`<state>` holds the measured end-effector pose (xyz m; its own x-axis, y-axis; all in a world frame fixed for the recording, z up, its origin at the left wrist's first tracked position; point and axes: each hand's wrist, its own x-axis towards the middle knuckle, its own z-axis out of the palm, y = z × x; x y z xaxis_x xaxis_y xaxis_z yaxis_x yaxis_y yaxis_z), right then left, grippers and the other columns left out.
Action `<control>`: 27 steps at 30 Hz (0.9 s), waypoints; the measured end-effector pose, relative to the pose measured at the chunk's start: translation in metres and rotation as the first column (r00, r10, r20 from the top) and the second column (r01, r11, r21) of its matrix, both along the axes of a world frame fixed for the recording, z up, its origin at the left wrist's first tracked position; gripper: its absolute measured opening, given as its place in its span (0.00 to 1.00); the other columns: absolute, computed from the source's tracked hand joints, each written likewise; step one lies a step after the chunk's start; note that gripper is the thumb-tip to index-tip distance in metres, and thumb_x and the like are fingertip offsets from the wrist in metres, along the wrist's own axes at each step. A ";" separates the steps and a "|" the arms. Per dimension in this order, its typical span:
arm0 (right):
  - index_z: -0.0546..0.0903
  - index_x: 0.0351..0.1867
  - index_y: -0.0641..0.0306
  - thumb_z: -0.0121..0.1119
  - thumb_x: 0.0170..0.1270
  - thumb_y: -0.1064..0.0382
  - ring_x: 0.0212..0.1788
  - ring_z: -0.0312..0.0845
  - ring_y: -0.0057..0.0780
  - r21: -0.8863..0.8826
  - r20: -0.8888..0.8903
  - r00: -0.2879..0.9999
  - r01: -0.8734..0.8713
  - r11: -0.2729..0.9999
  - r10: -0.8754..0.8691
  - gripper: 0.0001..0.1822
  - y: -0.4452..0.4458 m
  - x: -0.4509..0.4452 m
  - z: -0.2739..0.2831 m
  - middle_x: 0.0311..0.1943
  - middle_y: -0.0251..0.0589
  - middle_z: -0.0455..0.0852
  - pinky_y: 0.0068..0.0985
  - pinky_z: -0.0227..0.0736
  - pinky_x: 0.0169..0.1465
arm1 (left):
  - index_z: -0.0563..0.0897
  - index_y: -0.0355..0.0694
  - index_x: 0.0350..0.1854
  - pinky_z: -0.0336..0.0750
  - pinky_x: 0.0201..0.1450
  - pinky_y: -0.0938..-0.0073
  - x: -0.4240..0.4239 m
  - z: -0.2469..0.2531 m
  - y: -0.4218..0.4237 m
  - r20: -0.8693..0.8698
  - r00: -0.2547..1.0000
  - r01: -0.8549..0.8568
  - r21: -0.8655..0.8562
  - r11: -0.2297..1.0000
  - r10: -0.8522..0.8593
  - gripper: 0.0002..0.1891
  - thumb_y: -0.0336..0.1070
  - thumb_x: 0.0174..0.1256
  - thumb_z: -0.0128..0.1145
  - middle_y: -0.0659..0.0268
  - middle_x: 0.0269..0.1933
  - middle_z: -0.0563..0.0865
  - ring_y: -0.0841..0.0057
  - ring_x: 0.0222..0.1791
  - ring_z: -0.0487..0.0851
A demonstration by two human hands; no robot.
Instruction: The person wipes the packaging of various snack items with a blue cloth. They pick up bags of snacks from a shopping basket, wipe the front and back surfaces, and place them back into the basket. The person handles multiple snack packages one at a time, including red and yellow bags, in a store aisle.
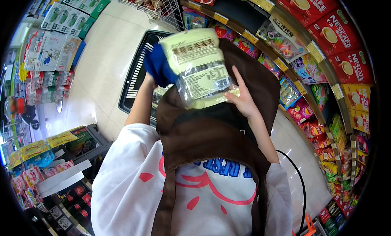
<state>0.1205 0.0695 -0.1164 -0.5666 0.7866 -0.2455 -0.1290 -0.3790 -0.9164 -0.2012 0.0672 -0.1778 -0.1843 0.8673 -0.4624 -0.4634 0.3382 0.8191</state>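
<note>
A pale yellow-green plastic food pouch [200, 68] with printing and a clear window is held up in front of the brown apron [210, 138]. My right hand [243, 100] grips its lower right edge, thumb on the front and index finger pointing up. My left hand [150, 82] is at the pouch's left side, mostly hidden behind a dark blue cloth [161, 65] that touches the pouch; its fingers are out of sight. Under the hands, on the floor, stands a black plastic shopping basket [128, 97], with part of another clear-windowed pack [159, 92] visible near it.
Curved-looking shelves on the right hold snack bags [294, 111] and red coffee boxes [336, 34]. A white wire basket [171, 10] of packaged food stands ahead. More stocked displays [55, 53] line the left. A black cable [302, 181] hangs at the lower right.
</note>
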 end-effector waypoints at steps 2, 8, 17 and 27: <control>0.43 0.62 0.53 0.49 0.50 0.78 0.52 0.62 0.27 0.261 -0.035 0.995 0.102 0.960 -0.096 0.40 0.004 0.000 0.000 0.61 0.41 0.45 0.20 0.63 0.49 | 0.70 0.39 0.47 0.71 0.41 0.76 0.025 0.031 -0.008 0.241 0.971 -0.028 0.113 0.993 0.000 0.19 0.46 0.58 0.44 0.64 0.41 0.76 0.76 0.41 0.74; 0.32 0.61 0.56 0.45 0.53 0.78 0.55 0.61 0.30 0.378 -0.086 0.992 0.116 0.919 -0.090 0.42 0.003 -0.001 0.021 0.52 0.53 0.65 0.22 0.53 0.55 | 0.71 0.40 0.43 0.71 0.40 0.75 0.061 0.097 -0.003 0.365 0.930 -0.171 0.299 0.939 0.053 0.13 0.37 0.58 0.43 0.62 0.41 0.76 0.69 0.40 0.75; 0.32 0.61 0.56 0.43 0.52 0.80 0.56 0.59 0.34 0.420 -0.193 0.971 0.215 0.882 -0.145 0.42 -0.002 0.003 0.022 0.54 0.54 0.63 0.24 0.51 0.57 | 0.74 0.40 0.34 0.71 0.30 0.74 0.078 0.108 0.012 -0.808 0.470 0.260 0.512 0.819 0.356 0.14 0.32 0.39 0.56 0.58 0.30 0.76 0.61 0.29 0.77; 0.32 0.61 0.60 0.45 0.52 0.80 0.54 0.62 0.33 0.399 -0.102 0.973 0.230 0.888 -0.207 0.42 -0.017 0.016 0.020 0.52 0.53 0.65 0.24 0.54 0.56 | 0.73 0.40 0.33 0.72 0.29 0.71 0.088 0.119 0.004 -0.905 0.231 0.363 0.421 0.831 0.357 0.15 0.34 0.38 0.55 0.56 0.28 0.76 0.58 0.28 0.76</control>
